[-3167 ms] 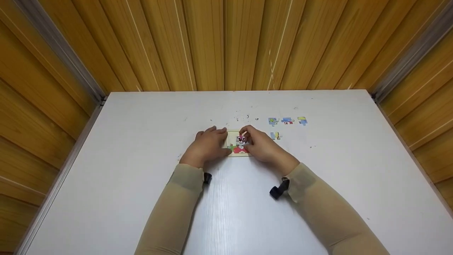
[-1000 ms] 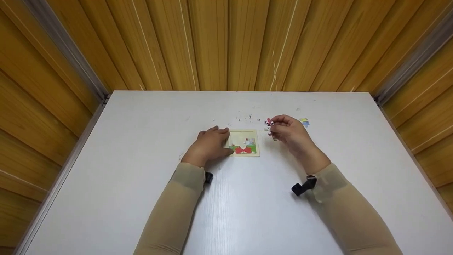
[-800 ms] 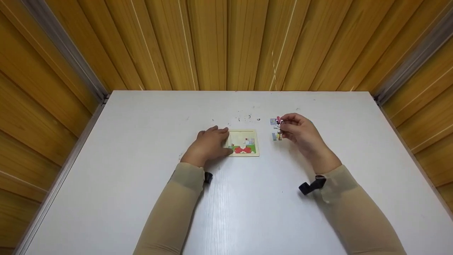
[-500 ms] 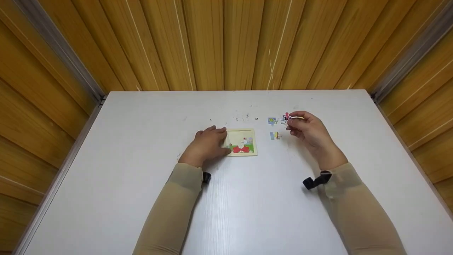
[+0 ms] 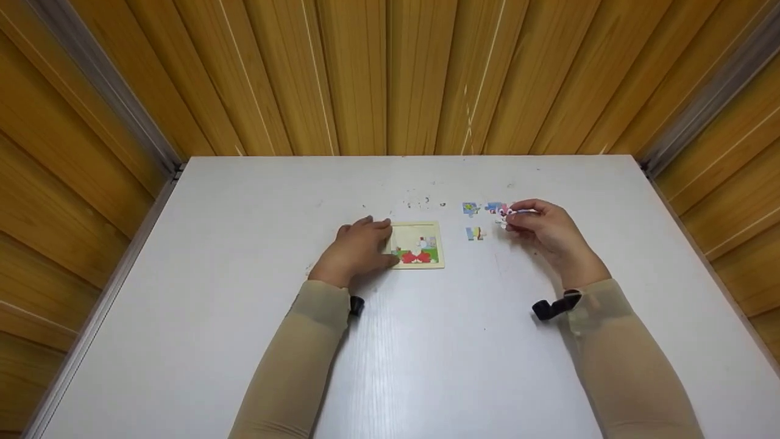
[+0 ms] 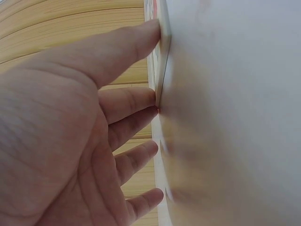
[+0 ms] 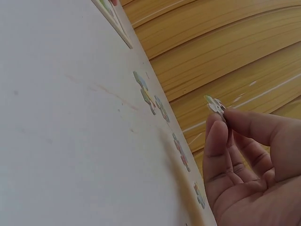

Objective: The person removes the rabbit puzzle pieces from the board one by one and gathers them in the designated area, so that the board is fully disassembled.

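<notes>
My right hand pinches a jigsaw piece with a pink-eared animal face between thumb and fingertips. In the right wrist view, that pinched piece is seen nearly edge-on, raised off the table. My left hand rests along the left side of a small pale wooden puzzle tray, its thumb and index finger touching the tray's edge. Red, white and green pieces fill the tray's bottom row, and a piece lies above them at the right. The upper left of the tray shows bare board.
Loose jigsaw pieces lie right of the tray: a blue-green one, a blue one and a blue-yellow one. The right wrist view shows another piece beside my hand. The white table meets a wood-panelled wall.
My right hand has carried the animal-face piece out of the tray and rightward, past the loose pieces, to their right end. The left hand has stayed at the tray.
</notes>
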### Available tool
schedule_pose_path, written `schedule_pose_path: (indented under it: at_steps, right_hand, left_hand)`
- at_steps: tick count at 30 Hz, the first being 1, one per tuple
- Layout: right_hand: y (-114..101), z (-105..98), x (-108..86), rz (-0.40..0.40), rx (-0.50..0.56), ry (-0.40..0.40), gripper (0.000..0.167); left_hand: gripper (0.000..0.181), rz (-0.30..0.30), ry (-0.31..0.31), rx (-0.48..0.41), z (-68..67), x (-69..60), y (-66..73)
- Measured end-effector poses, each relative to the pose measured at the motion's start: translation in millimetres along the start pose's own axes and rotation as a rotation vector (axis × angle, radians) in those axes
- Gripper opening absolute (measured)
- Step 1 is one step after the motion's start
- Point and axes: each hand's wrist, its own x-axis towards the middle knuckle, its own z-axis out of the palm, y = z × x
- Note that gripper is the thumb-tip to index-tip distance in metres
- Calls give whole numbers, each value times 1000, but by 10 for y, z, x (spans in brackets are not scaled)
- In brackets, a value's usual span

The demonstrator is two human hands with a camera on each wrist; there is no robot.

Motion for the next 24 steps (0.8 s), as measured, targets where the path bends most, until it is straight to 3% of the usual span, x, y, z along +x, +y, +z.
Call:
schedule_pose_path:
  at_steps: [14, 19, 24]
  right_hand:
    - [67, 58, 57, 14, -297, 19, 41]
    - [49, 87, 37, -24, -464, 58, 35]
    - [52, 96, 40, -30, -540, 83, 32]
  left_hand:
    - [80, 19, -2, 17, -3, -4, -15]
    - [79, 28, -10, 22, -5, 3, -23]
    - [79, 23, -8, 8, -8, 4, -22]
